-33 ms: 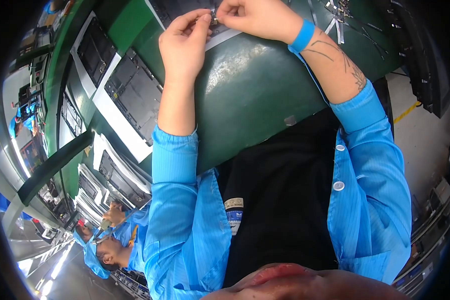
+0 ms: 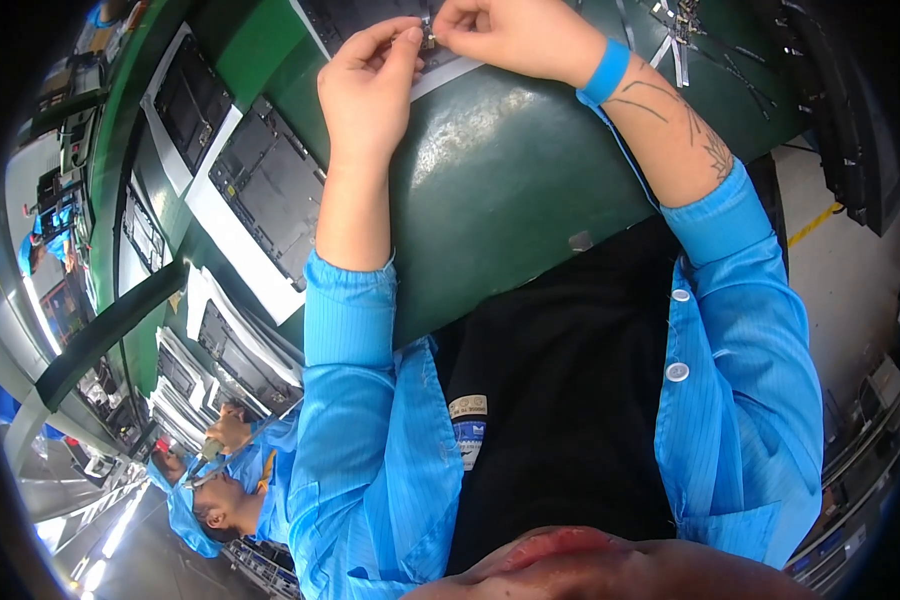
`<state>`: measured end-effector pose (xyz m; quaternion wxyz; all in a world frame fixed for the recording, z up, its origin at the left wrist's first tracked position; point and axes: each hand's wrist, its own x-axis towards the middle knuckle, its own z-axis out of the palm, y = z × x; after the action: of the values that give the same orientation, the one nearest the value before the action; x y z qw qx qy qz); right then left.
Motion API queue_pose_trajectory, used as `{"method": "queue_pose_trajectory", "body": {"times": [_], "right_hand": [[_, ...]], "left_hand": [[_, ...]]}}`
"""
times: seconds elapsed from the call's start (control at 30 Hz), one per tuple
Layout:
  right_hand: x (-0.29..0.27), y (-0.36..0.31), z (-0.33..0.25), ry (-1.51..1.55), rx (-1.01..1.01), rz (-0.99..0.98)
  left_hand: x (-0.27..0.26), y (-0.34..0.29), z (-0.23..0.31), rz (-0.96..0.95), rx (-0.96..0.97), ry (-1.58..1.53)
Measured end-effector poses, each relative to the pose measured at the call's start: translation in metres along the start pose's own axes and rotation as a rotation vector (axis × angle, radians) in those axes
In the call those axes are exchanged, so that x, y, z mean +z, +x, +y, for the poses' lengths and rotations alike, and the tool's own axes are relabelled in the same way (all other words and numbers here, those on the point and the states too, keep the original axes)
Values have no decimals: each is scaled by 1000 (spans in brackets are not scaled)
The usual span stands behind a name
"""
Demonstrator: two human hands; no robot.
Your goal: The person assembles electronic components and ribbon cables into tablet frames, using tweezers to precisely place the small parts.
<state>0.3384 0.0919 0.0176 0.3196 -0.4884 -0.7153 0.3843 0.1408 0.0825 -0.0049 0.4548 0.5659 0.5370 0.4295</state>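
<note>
At the far edge of the view, my left hand (image 2: 368, 100) and my right hand (image 2: 520, 38) meet fingertip to fingertip. Thumb and forefinger are closed on each. Between them shows a small, partly metallic part (image 2: 429, 42), too tiny to name and mostly hidden by the fingers. Both hands are over a dark flat panel (image 2: 342, 12), perhaps a device cover, which has a white sheet (image 2: 448, 76) under it. A blue wristband (image 2: 608, 72) with a thin cord circles my right wrist.
Several thin cables with small connectors (image 2: 682, 35) lie right of my hands on the green table (image 2: 510, 200). More dark panels (image 2: 265, 185) on white sheets line the left side. A co-worker (image 2: 235, 505) in blue sits at the lower left, one hand raised near a tool.
</note>
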Motion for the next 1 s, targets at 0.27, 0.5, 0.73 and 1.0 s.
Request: {"method": "queue_pose_trajectory", "body": {"times": [0.27,0.5,0.73,1.0], "right_hand": [[-4,-1,-5,27,3,8],[-2,0,-3,15,4,16],[-9,0,-6,56,60,-33],[-22,1,-3,76,34,-135]], "left_hand": [[-1,-1,5,-18,-48,-54],[-2,0,4,-26,-60,-35],[-4,1,4,-72,-44,-121],[-4,2,7,-119,-33,-102]]}}
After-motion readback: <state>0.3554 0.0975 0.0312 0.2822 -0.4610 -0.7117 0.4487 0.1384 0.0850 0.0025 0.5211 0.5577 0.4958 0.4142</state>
